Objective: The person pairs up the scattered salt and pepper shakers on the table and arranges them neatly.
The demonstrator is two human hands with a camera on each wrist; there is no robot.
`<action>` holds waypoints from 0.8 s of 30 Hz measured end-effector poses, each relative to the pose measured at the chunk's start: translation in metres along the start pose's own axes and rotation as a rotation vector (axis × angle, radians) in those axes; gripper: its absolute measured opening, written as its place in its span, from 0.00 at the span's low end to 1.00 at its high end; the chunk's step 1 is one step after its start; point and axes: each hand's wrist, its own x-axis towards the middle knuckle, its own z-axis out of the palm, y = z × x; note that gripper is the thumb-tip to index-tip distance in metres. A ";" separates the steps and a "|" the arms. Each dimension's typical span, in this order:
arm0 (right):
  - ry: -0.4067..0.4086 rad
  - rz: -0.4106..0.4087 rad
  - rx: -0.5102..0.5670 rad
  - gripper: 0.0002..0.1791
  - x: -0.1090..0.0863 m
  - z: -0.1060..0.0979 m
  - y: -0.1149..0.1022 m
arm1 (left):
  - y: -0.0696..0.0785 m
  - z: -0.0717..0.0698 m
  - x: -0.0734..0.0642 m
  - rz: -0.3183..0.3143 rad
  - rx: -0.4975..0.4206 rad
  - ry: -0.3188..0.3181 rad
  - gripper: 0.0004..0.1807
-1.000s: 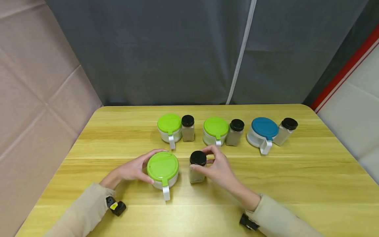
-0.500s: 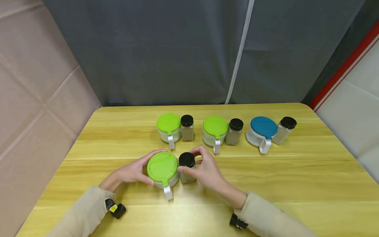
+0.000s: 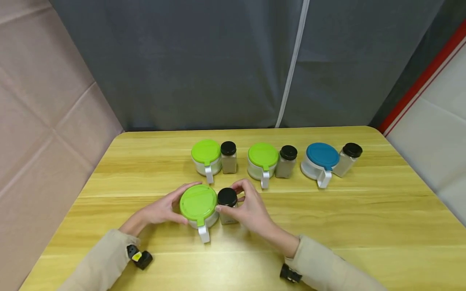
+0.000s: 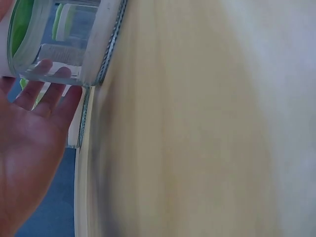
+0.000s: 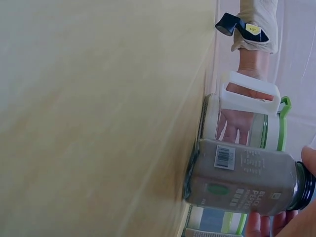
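A clear seasoning jar with a green lid and white handle [image 3: 198, 204] stands upright on the near side of the table. My left hand [image 3: 162, 209] holds its left side, thumb in front and fingers behind; the left wrist view shows the fingers [image 4: 59, 101] against the glass. Right beside the jar stands a pepper bottle [image 5: 242, 177] with a black cap [image 3: 227, 197], full of grey-brown powder and labelled black pepper. My right hand [image 3: 253, 210] pinches it near the cap between thumb and fingers. Bottle and jar appear to touch.
Behind, a row of paired containers stands on the wooden table [image 3: 327, 226]: a green-lidded jar [image 3: 206, 155] with a black-capped bottle [image 3: 229, 161], another green-lidded jar [image 3: 262, 159] with a bottle [image 3: 285, 165], and a blue-lidded jar [image 3: 320, 161] with a tilted-looking bottle [image 3: 346, 161].
My right hand has brought the pepper bottle leftward across the table, up against the green-lidded jar. The left hand has kept hold of that jar, which has barely shifted.
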 end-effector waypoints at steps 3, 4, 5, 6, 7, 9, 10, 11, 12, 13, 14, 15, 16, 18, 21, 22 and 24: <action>-0.012 0.002 -0.014 0.30 0.000 0.001 0.000 | 0.000 -0.002 -0.001 -0.013 0.004 0.009 0.50; -0.015 0.003 -0.020 0.30 0.000 0.001 0.000 | -0.001 -0.002 -0.002 -0.015 0.005 0.009 0.49; -0.017 0.005 -0.021 0.30 0.000 0.001 0.000 | -0.001 -0.002 -0.002 -0.017 0.005 0.008 0.49; -0.019 0.006 -0.024 0.30 0.000 0.002 0.000 | -0.001 -0.003 -0.002 -0.018 0.006 0.007 0.49; -0.019 0.005 -0.027 0.30 0.000 0.002 0.000 | -0.002 -0.003 -0.003 -0.019 0.008 0.006 0.49; -0.020 0.006 -0.034 0.31 0.001 0.003 -0.001 | -0.003 -0.004 -0.004 -0.022 0.009 0.006 0.49; -0.020 0.005 -0.038 0.31 0.001 0.004 -0.001 | -0.003 -0.005 -0.004 -0.024 0.009 0.007 0.49; -0.019 0.003 -0.040 0.31 0.001 0.004 -0.002 | -0.003 -0.006 -0.005 -0.025 0.008 0.007 0.48; -0.020 0.001 -0.042 0.31 0.002 0.005 -0.002 | -0.003 -0.007 -0.005 -0.026 0.010 0.007 0.48; -0.020 0.001 -0.041 0.31 0.002 0.005 -0.003 | -0.003 -0.008 -0.005 -0.029 0.010 0.008 0.48; -0.019 -0.001 -0.043 0.31 0.002 0.006 -0.004 | -0.003 -0.008 -0.006 -0.032 0.011 0.009 0.48; -0.019 -0.002 -0.043 0.31 0.003 0.006 -0.004 | -0.003 -0.009 -0.006 -0.034 0.014 0.009 0.48; -0.019 -0.002 -0.045 0.31 0.003 0.007 -0.004 | -0.002 -0.010 -0.006 -0.037 0.014 0.010 0.48; -0.019 0.000 -0.042 0.30 0.004 0.007 -0.004 | -0.002 -0.011 -0.006 -0.039 0.015 0.009 0.48; -0.017 0.006 -0.043 0.31 0.006 0.008 -0.004 | -0.002 -0.013 -0.005 -0.037 0.009 0.001 0.47; -0.018 0.009 -0.043 0.31 0.006 0.009 -0.004 | -0.002 -0.014 -0.005 -0.036 0.006 -0.002 0.47; -0.018 0.012 -0.042 0.31 0.007 0.009 -0.004 | -0.002 -0.015 -0.005 -0.038 0.001 -0.006 0.47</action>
